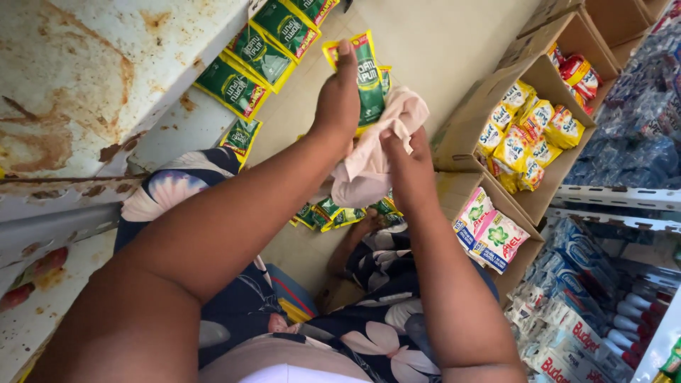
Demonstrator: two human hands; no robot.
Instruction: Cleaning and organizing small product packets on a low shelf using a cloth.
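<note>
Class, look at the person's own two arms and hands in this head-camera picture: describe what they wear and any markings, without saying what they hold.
Both forearms are bare, with no sleeves in view. The left hand and right hand wear no gloves, and no rings, watch or bracelets show. The fingers are bare too. Below the arms, the person's clothing is dark navy fabric printed with large pale flowers.

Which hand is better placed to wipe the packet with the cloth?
The right hand, probably: it grips the pale pink cloth pressed against the green and yellow sachet, while the left hand holds that sachet up.
</note>
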